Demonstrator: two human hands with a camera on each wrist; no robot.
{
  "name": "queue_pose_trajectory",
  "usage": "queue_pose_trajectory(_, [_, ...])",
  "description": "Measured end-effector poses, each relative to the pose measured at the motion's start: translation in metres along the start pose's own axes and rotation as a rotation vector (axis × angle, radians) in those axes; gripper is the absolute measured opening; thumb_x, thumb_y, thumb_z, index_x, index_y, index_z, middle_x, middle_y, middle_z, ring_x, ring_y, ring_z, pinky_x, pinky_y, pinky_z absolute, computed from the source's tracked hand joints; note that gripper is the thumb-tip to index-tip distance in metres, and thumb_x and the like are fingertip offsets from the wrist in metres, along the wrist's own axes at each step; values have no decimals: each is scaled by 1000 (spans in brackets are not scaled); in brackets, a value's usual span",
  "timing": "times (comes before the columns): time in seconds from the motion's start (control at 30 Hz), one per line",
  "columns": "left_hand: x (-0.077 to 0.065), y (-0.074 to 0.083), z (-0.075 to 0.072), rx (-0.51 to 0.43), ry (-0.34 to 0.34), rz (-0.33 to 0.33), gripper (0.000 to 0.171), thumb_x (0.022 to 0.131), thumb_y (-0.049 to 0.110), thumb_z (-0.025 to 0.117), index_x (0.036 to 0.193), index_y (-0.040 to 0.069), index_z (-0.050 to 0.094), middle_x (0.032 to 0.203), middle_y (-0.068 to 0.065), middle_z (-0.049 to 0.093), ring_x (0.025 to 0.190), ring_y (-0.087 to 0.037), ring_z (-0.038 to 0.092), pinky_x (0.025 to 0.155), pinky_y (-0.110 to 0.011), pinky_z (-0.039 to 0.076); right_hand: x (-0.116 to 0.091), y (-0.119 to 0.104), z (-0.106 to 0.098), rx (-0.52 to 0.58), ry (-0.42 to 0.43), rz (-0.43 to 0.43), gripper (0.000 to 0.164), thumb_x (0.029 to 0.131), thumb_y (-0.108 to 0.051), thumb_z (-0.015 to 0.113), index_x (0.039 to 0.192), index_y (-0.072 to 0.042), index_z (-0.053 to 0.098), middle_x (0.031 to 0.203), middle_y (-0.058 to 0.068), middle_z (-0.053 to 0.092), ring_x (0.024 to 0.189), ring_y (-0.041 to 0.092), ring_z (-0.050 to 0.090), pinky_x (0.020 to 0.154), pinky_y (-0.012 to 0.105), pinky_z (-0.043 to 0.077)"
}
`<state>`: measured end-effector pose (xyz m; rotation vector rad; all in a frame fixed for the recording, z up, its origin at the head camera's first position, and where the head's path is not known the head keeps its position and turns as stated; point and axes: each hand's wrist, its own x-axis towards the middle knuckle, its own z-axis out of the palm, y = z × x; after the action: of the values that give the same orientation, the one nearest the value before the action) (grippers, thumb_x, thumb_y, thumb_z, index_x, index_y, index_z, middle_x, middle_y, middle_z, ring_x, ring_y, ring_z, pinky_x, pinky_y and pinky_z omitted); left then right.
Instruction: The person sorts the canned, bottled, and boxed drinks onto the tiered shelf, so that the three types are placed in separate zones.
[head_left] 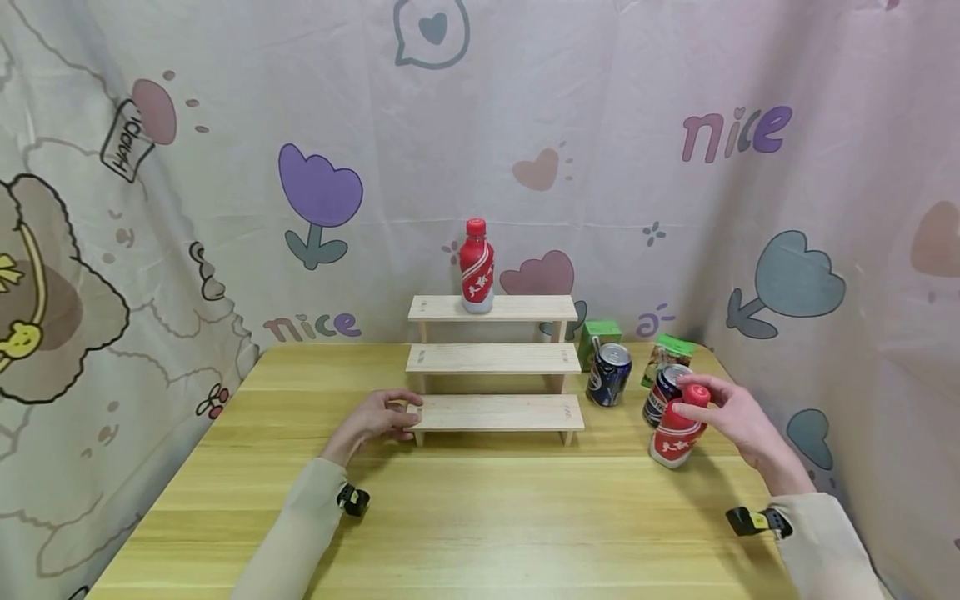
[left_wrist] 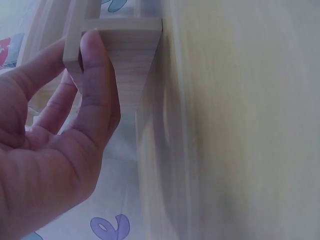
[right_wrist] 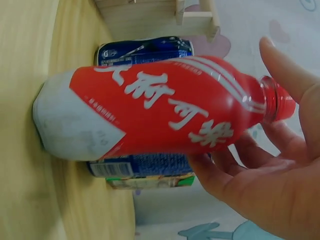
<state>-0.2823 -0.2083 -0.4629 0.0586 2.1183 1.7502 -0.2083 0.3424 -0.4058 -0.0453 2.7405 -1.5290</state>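
Note:
My left hand [head_left: 382, 415] pinches the left end of the lowest step of a three-tier wooden shelf [head_left: 495, 412]; in the left wrist view its fingers [left_wrist: 95, 75] lie on both sides of the board. At the right, a red-and-white drink bottle [head_left: 677, 433] stands on the table. My right hand [head_left: 738, 417] is round its neck and shoulder. In the right wrist view the thumb [right_wrist: 280, 65] is apart from the bottle [right_wrist: 165, 107], while the other fingers lie along its far side. A similar red bottle [head_left: 477, 268] stands on the top step.
Right of the shelf stand a dark blue can [head_left: 609, 377] and a green carton [head_left: 600, 335]. Another dark can [head_left: 660, 396] and a green-topped packet [head_left: 671, 350] are close behind the right-hand bottle. A patterned curtain [head_left: 420, 150] hangs behind the wooden table [head_left: 525, 525].

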Motion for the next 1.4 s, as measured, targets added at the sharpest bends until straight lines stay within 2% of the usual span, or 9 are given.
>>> queue_pose_trajectory(0.23, [-1, -2, 0, -12, -10, 0, 41, 87, 3, 71, 125, -4, 57, 79, -3, 56, 68, -14, 64, 71, -33, 63, -5, 16, 1, -64, -69, 38, 78, 89, -28, 73, 146, 8, 32, 141, 33, 43, 126, 46, 43, 97, 54, 50])
queue_pose_trajectory(0.33, [0, -1, 0, -10, -7, -1, 40, 87, 3, 71, 125, -3, 57, 80, -4, 56, 68, -14, 64, 71, -33, 63, -5, 21, 5, -72, -63, 37, 86, 87, -28, 75, 149, 7, 26, 140, 33, 43, 126, 46, 43, 94, 46, 52])
queue_pose_trajectory(0.47, [0, 0, 0, -9, -3, -7, 40, 87, 2, 71, 124, -2, 58, 79, -4, 57, 68, -15, 64, 72, -34, 63, -6, 24, 12, -74, -37, 30, 91, 85, -29, 77, 150, 4, 23, 138, 31, 46, 121, 41, 48, 84, 28, 52])
queue_pose_trajectory(0.53, [-1, 0, 0, -9, -4, -9, 40, 86, 2, 71, 124, -2, 58, 79, -4, 57, 68, -15, 64, 73, -35, 63, -6, 26, 15, -79, -13, 28, 92, 84, -30, 78, 150, 4, 24, 136, 30, 47, 119, 39, 50, 81, 25, 52])
queue_pose_trajectory(0.87, [0, -2, -1, -9, -12, 8, 41, 89, 5, 71, 126, -4, 56, 77, -1, 54, 68, -12, 63, 70, -31, 63, -6, 23, 22, -124, 124, 11, 88, 79, -37, 82, 144, 0, 36, 133, 24, 52, 117, 33, 50, 78, 19, 51])
queue_pose_trajectory(1.03, [1, -4, -1, -8, -1, 9, 39, 88, 6, 72, 124, -2, 59, 76, -1, 56, 68, -12, 63, 71, -33, 63, -5, 17, 26, -131, 161, -2, 84, 79, -40, 82, 140, -2, 40, 132, 23, 54, 117, 33, 52, 79, 17, 49])
queue_pose_trajectory(1.13, [1, -5, -2, -3, 3, 13, 39, 88, 6, 72, 124, -2, 59, 75, -1, 57, 68, -12, 63, 71, -35, 63, -2, 11, 27, -131, 170, -13, 82, 78, -41, 82, 139, -4, 41, 131, 21, 56, 109, 18, 56, 80, 17, 49])
queue_pose_trajectory(1.27, [1, -6, -2, -3, 7, 11, 38, 88, 4, 72, 123, -1, 60, 75, -2, 56, 68, -13, 63, 71, -35, 63, 3, -1, 29, -113, 158, -33, 80, 77, -39, 83, 138, -5, 42, 130, 20, 57, 97, 0, 53, 79, 15, 50])
queue_pose_trajectory(1.4, [1, -5, -2, -3, 9, 10, 39, 87, 5, 72, 123, -1, 59, 76, -2, 56, 68, -13, 63, 70, -35, 63, 9, -15, 34, -82, 133, -50, 80, 77, -36, 84, 138, -6, 41, 130, 21, 58, 96, 1, 55, 78, 15, 52])
